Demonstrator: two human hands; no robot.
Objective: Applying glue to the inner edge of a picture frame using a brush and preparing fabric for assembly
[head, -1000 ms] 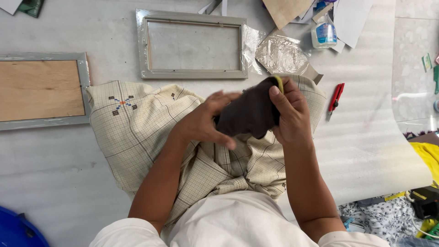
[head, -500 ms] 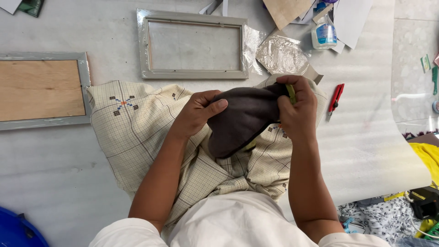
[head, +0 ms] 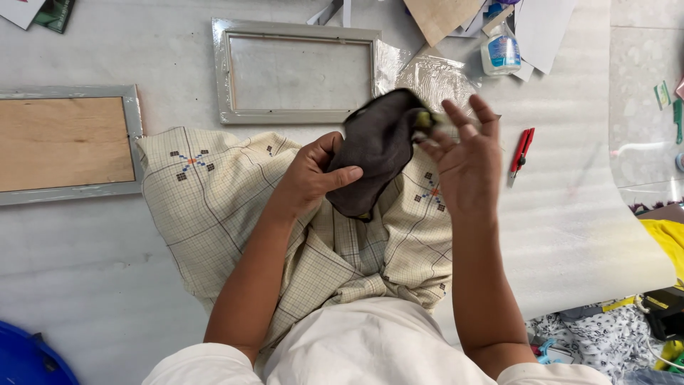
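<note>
Clothing: pale cream top at the bottom edge, nearest the camera.
Lap: checked beige cloth with small cross-stitch motifs, spread under both forearms and out over the white padded floor sheet.
Left hand: closed on the dark grey cloth, thumb pressed across its front, fingers wrapped behind its left edge.
Dark grey cloth: held up above the checked cloth, between the two hands, hanging in a soft fold with its upper end toward the right fingers.
Right hand: open, palm toward the camera, fingers spread; thumb and forefinger tips met the cloth's upper right corner, where a small yellow-green bit showed. Firm pinch or mere touch: could not be told.
Right of the hand: red utility knife lying on the floor sheet, apart from the fingers.
Left side: wooden board in a grey frame, touching the checked cloth's corner.
Beyond the hands: empty grey frame flat on the sheet, crumpled clear plastic just beside its right edge.
Far edge: small clear bottle with a blue label, papers and card around it.
Near corner, left: blue rounded object, partly out of view.
</note>
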